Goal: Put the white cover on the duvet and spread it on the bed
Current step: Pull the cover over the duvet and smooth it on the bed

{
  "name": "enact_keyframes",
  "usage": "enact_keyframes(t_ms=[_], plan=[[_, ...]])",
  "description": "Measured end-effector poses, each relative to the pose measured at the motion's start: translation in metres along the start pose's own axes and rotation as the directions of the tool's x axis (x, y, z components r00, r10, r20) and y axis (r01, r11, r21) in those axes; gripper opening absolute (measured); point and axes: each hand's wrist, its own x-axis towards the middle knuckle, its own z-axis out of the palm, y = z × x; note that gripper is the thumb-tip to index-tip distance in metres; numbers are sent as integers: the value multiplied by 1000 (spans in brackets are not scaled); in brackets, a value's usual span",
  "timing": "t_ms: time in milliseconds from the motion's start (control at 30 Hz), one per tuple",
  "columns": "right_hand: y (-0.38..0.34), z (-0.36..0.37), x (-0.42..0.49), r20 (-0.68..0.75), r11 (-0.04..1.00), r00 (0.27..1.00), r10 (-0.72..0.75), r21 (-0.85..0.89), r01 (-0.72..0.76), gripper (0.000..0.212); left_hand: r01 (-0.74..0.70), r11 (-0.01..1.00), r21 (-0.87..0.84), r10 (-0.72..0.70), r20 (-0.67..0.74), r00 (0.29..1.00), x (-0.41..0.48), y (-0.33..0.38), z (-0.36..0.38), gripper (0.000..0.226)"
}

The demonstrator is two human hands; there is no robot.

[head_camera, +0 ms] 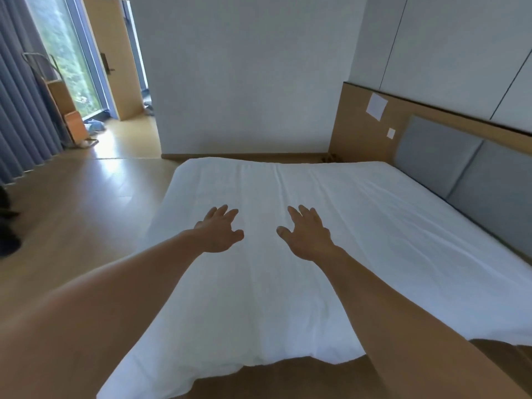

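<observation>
The white covered duvet [359,226] lies spread flat over the bed, with light creases running across it and a fold line down its far half. Its near edge hangs over the bed's side just in front of me. My left hand [220,230] stretches out over the duvet's middle, palm down, fingers apart, holding nothing. My right hand [308,231] is beside it, a little to the right, likewise flat and spread. Whether the palms press the fabric or hover just above it I cannot tell.
A grey padded headboard [466,180] in a wooden frame runs along the bed's right side. A white wall [244,82] stands beyond the far edge. Wooden floor [80,203] lies to the left, with grey curtains [20,116], a window and a folding rack [66,110].
</observation>
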Motion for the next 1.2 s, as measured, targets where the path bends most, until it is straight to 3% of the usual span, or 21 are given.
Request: enact_keyframes(t_ms=[200, 767, 967, 1200], plan=[[-75, 21, 8, -1, 998, 999, -49, -28, 49, 68, 4, 1000, -7, -4, -41, 999, -20, -59, -20, 74], [-356, 134, 43, 58, 990, 989, -137, -28, 139, 68, 127, 991, -34, -129, -68, 989, -88, -359, -77, 76], [-426, 175, 100, 98, 980, 979, -177, -70, 185, 69, 176, 978, -111, -183, -63, 981, -56, -441, -87, 76], [-497, 215, 234, 87, 978, 977, -196, -51, 200, 69, 195, 973, -127, -204, -62, 977, 42, -529, -114, 76]])
